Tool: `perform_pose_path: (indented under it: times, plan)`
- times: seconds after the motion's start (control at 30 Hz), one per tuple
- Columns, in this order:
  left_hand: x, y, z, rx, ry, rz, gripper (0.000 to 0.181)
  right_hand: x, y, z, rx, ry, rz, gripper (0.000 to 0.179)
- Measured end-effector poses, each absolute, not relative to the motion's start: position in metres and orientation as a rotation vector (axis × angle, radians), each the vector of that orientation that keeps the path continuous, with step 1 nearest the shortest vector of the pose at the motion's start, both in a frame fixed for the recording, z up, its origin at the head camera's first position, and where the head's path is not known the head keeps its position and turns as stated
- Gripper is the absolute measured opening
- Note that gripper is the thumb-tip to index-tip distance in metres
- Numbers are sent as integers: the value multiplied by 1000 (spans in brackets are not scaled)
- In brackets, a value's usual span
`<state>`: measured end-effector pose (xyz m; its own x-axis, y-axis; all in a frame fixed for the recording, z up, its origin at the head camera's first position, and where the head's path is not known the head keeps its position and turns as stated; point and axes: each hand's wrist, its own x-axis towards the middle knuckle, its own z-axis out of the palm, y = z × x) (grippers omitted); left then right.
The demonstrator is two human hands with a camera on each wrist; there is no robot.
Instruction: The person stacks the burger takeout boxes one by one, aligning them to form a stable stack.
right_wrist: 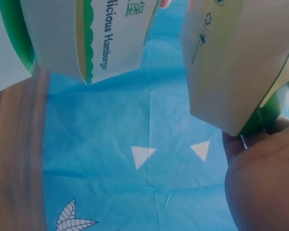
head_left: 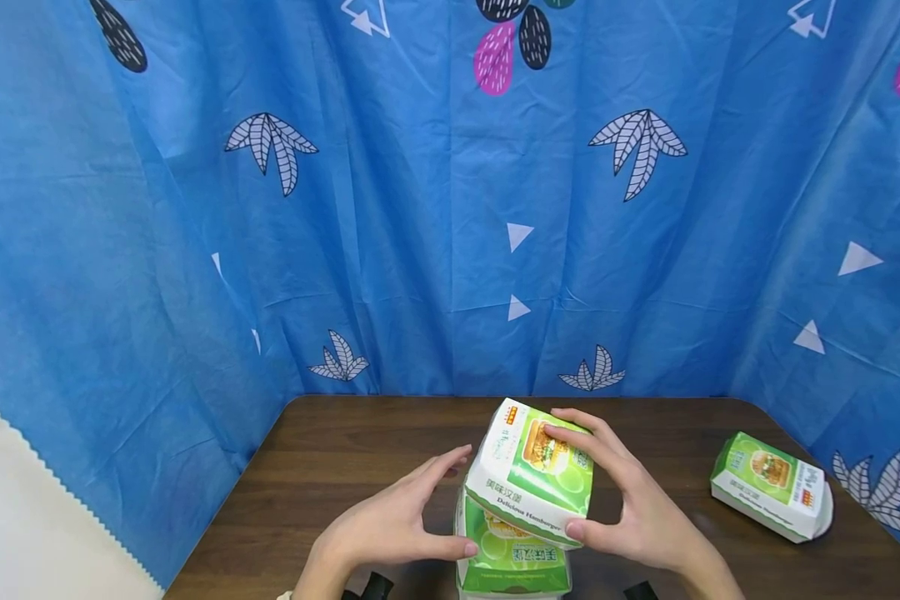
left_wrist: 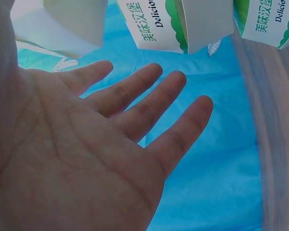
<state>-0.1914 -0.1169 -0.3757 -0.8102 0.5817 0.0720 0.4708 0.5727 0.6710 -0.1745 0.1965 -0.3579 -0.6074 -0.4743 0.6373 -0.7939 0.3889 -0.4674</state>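
My right hand grips a green and white hamburger box, thumb at its lower front corner and fingers over its printed top. That box is tilted above another hamburger box, partly covering it in the head view. Beneath this one, a lower hamburger box shows in the right wrist view. To the left of the stack, my left hand has its fingers extended and thumb apart, holding nothing. In the left wrist view its palm and spread fingers face the boxes, fingertips short of them.
A further hamburger box lies on its own at the right of the dark wooden table. A blue patterned curtain hangs right behind the table and along its sides. White cloth shows at the far left.
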Motion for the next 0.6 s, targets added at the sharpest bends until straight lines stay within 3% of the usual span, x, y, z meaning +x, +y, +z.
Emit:
perform_pose_path:
  times: [0.6]
  plan:
    - [-192,-119,-375,891,2638,1068,95,-175,198,-359,1089,-2259,1083,89]
